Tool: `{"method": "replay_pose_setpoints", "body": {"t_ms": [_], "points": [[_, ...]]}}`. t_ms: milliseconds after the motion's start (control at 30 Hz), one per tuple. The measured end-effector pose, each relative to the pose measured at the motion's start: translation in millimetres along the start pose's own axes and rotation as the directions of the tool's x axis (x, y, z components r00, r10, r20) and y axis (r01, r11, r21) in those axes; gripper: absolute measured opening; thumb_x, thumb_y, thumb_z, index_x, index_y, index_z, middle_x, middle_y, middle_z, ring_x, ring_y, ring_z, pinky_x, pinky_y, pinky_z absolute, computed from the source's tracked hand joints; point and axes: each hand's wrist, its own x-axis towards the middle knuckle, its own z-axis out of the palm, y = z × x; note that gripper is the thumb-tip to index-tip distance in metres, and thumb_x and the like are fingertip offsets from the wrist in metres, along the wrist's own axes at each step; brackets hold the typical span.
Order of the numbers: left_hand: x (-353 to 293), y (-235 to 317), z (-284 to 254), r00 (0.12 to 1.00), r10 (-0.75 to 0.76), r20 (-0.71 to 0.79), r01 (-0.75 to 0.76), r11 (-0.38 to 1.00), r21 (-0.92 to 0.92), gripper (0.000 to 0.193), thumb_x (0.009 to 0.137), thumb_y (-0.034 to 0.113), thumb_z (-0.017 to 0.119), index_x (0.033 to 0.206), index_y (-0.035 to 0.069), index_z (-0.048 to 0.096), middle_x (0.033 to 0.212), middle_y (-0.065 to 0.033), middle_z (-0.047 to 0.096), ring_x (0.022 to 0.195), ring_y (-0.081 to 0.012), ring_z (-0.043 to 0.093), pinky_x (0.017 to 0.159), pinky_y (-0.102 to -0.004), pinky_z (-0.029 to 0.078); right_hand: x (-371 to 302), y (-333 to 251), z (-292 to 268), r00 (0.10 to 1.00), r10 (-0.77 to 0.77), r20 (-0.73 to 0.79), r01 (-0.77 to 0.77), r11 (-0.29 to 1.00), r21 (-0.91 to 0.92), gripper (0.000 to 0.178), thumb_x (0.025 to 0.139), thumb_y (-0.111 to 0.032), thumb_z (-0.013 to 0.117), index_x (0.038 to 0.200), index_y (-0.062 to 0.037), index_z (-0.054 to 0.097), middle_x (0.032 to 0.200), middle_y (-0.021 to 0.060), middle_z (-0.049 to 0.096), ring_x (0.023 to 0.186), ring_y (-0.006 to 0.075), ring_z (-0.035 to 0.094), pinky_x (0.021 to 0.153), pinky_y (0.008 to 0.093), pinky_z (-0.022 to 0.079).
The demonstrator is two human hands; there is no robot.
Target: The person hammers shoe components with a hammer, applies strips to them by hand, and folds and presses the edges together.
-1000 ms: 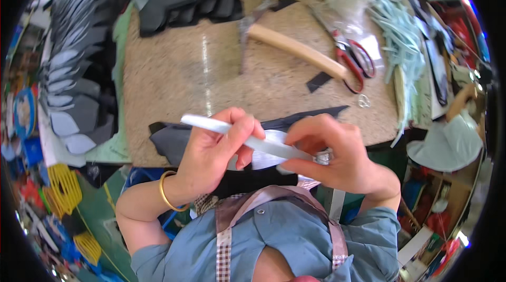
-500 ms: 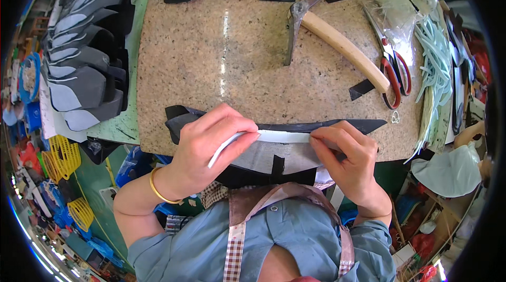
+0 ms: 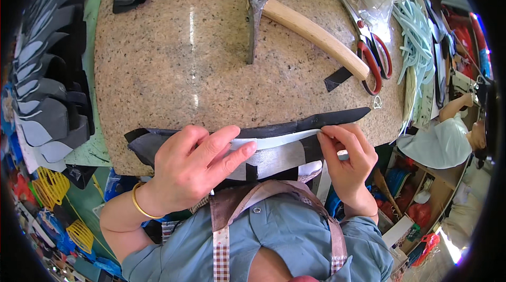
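Observation:
A narrow white strip (image 3: 279, 140) runs along a long piece of dark sheet material (image 3: 329, 119), black with a grey band, at the bench's near edge. My right hand (image 3: 349, 154) is closed, pinching the strip's right end between thumb and fingers. My left hand (image 3: 192, 163) lies over the left part of the strip and piece. Its thumb tip presses on the strip, and its index fingertip rests by the black edge. A short tail of the strip shows below that hand; the stretch under the palm is hidden.
On the speckled stone bench top (image 3: 158, 71) lie a wooden-handled hammer (image 3: 316, 36), red-handled scissors (image 3: 372, 65) and a black scrap (image 3: 337, 78). Stacked dark pieces (image 3: 52, 108) stand at left, others far back. Pale blue strips (image 3: 414, 34) hang at right, near another person (image 3: 440, 142).
The view has shifted, so the bench appears further left. My left hand has lowered from holding the strip's raised end onto the piece, fingers more spread. My right hand still pinches the strip.

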Motion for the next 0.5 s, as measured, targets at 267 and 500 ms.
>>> {"method": "replay_pose_setpoints", "body": {"t_ms": [267, 500], "points": [[-2.6, 5.5, -10.4, 0.986, -0.166, -0.011, 0.166, 0.977, 0.136, 0.051, 0.067, 0.009, 0.073, 0.117, 0.018, 0.071, 0.092, 0.0000, 0.056, 0.068, -0.0148, 0.047, 0.055, -0.0241, 0.043, 19.1, 24.1, -33.9, 0.875, 0.482, -0.038, -0.482, 0.876, 0.015, 0.035, 0.069, -0.004, 0.085, 0.089, -0.0056, 0.056, 0.056, -0.0028, 0.046, 0.051, 0.0061, 0.043, 0.048, 0.0233, 0.033], [-2.3, 3.2, -15.9, 0.933, -0.351, -0.081, 0.359, 0.927, 0.106, 0.052, 0.066, 0.021, 0.087, 0.111, 0.006, 0.065, 0.070, -0.0024, 0.046, 0.060, -0.0159, 0.049, 0.048, -0.0290, 0.038, 33.5, -44.1, 18.6, 0.678, -0.679, 0.282, 0.673, 0.728, 0.133, 0.024, 0.071, -0.011, 0.071, 0.094, -0.0053, 0.073, 0.111, 0.0073, 0.070, 0.091, 0.0205, 0.064, 0.068, 0.0230, 0.053]]}}
